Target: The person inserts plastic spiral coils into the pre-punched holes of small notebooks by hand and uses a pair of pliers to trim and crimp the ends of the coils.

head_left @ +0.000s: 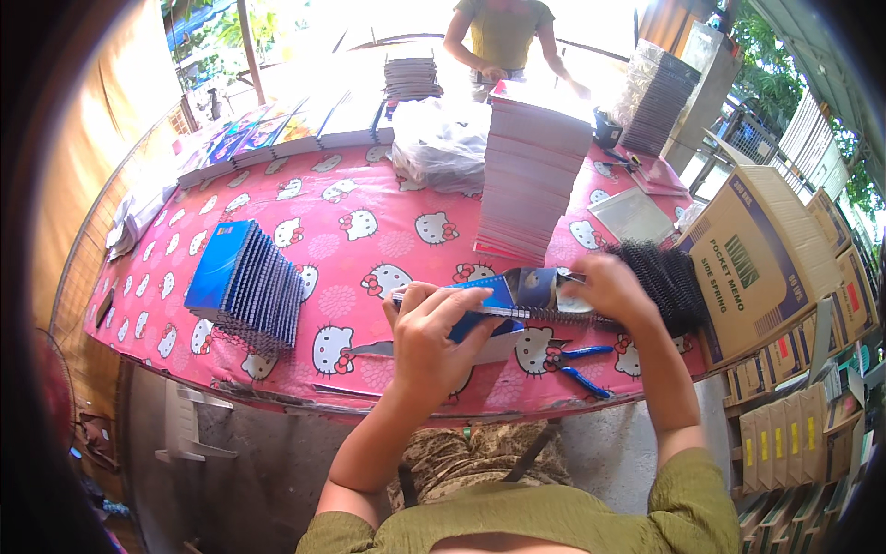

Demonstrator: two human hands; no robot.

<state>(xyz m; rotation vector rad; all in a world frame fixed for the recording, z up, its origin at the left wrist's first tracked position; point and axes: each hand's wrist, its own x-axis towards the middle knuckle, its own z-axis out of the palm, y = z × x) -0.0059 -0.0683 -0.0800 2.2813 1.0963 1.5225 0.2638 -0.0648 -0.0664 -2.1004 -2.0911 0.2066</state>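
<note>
A blue-covered notebook (506, 294) with a black spiral coil along its near edge is held above the front of the table. My left hand (434, 332) grips its left end, fingers curled over the cover. My right hand (614, 288) holds the right end, pinching at the coil. Just right of that hand lies a bundle of black spiral coils (669, 282). Blue-handled pliers (577, 365) rest on the pink cartoon-cat tablecloth (351, 249) under the notebook.
A fanned stack of blue spiral notebooks (245, 282) lies at the left. A tall pile of unbound books (531, 175) and a plastic bag (441, 143) stand behind. Another person (503, 37) works at the far side. Cardboard boxes (771, 258) crowd the right.
</note>
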